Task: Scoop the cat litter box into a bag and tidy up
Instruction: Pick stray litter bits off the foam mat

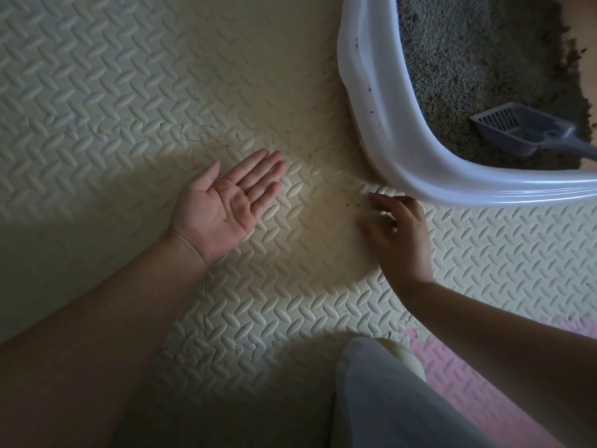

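Scoop [517, 130] lengthwise left-right, head leftward, left hand [223, 208] flat, empty, right hand [400, 234] curled (grip unclear)

Your cream foam floor mat [129, 92] fills most of the frame. The white litter box [368, 92] sits on it upper right, dark litter grains [348, 205] lie scattered near its rim, and a pink mat [458, 383] adjoins lower right.

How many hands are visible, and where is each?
2. The left hand is palm-up over the cream mat; the right hand reaches beside the litter box rim.
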The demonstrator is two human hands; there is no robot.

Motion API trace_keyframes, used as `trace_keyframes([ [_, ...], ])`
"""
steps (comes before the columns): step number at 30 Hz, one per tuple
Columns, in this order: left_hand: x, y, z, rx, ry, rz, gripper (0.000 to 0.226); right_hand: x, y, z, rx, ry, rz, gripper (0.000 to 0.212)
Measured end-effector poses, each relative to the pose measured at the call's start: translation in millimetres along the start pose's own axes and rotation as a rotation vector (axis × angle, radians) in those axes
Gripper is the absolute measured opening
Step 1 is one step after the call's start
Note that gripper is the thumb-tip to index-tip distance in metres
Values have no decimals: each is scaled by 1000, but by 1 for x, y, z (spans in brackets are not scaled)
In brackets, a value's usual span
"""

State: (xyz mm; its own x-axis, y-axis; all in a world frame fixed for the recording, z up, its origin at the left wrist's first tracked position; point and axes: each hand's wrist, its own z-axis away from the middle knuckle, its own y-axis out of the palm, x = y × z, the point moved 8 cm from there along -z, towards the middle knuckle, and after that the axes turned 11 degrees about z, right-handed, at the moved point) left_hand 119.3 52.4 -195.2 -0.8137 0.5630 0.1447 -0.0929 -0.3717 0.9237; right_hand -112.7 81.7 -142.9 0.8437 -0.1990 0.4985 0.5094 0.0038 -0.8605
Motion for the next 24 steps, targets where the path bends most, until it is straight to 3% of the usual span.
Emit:
trace_keyframes([
  [5,6,-3,-2,-6,-14,16,66,0,6,-7,-87,145,-4,27],
  [12,6,-5,-1,-4,-14,38,67,-1,4,-6,-168,156,-31,12],
  [16,3,-6,0,-29,16,28,66,1,9,-4,-141,161,82,15],
  [19,2,-2,0,-34,38,38,66,20,9,-8,-89,82,58,13],
  [24,5,13,-8,-43,82,48,64,125,11,-4,-62,-217,-178,5],
])
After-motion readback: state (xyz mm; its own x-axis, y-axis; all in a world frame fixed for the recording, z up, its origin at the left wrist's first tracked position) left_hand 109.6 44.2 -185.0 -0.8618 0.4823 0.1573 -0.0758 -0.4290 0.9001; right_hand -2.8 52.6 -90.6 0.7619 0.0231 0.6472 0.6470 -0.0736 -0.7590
